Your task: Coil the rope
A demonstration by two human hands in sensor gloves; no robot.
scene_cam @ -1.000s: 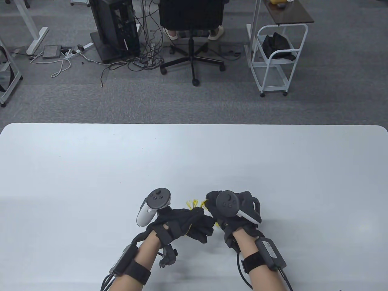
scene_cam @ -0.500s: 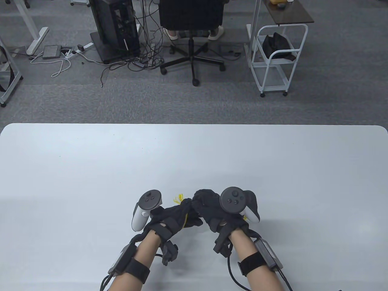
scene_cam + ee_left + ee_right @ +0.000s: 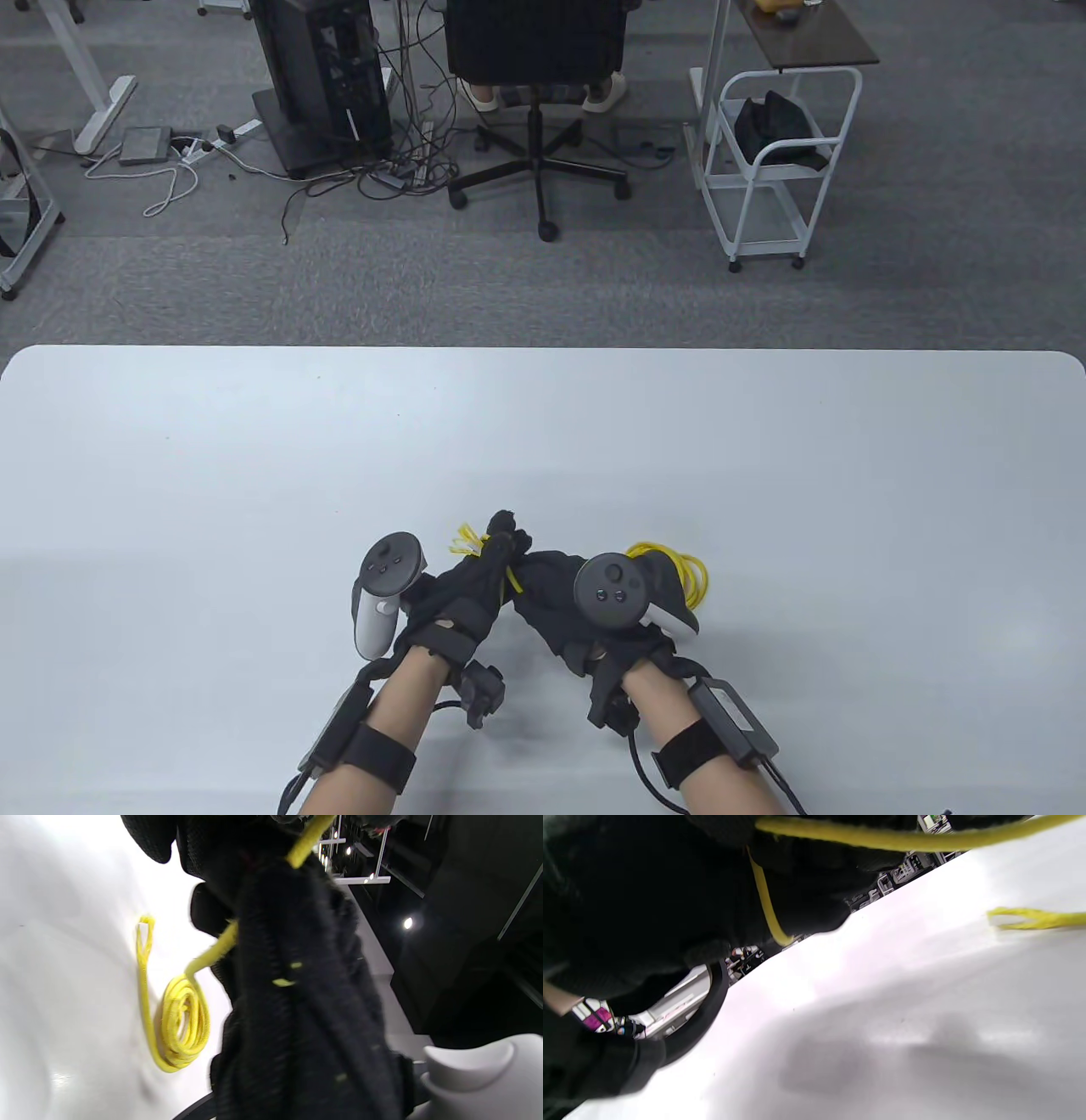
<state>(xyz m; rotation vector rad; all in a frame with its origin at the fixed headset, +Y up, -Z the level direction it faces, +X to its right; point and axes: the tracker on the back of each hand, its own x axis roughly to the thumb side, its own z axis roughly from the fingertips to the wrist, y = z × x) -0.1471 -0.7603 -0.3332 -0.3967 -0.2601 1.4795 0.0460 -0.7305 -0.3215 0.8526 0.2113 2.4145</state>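
Observation:
The yellow rope is partly wound into a small coil (image 3: 689, 574) that lies on the white table (image 3: 254, 475) just right of my right hand. The coil also shows in the left wrist view (image 3: 183, 1022), with a strand rising from it to the gloves. My left hand (image 3: 502, 533) pinches the rope just below its frayed end (image 3: 466, 540), fingers pointing away from me. My right hand (image 3: 547, 590) is pressed against the left and holds a strand (image 3: 765, 895) that runs across its gloved fingers. A short piece of rope (image 3: 515, 582) shows between the hands.
The hands are near the table's front middle. Beyond the far edge are an office chair (image 3: 536, 51), a computer tower (image 3: 322, 76) with cables on the floor, and a white wire cart (image 3: 768, 161).
Both hands have moved left. The left hand's fingers have turned to point away from me with the frayed end. The coil has come into view at the right of the right hand.

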